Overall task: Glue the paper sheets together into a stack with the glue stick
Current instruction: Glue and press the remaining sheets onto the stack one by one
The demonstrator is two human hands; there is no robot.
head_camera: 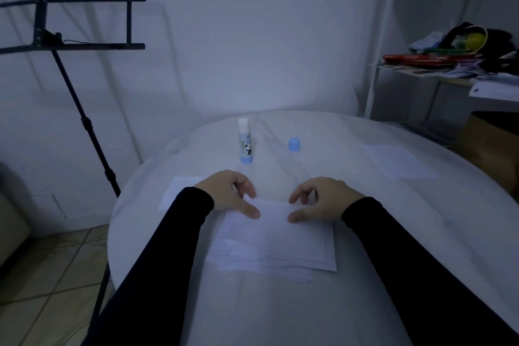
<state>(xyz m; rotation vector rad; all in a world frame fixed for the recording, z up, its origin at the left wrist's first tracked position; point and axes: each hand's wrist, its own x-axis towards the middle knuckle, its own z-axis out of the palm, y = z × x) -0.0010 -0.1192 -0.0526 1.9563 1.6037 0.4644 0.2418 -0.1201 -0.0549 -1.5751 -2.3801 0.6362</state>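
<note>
A stack of white paper sheets (272, 244) lies in front of me on the round white table (365, 261). My left hand (230, 194) holds the far edge of the top sheet, thumb on top and fingers curled behind it. My right hand (320, 199) does the same a little to the right, thumb lying on the sheet. The far edge looks slightly lifted. Beyond the hands, the uncapped glue stick (245, 141) stands upright, and its blue cap (294, 144) sits to its right. A single sheet (397, 161) lies at the right, and another sheet (175, 191) lies partly under my left arm.
A black music stand (70, 45) rises left of the table. A white shelf (449, 70) at the right carries red books and clutter. Tiled floor shows at the lower left. The wall is close behind the table.
</note>
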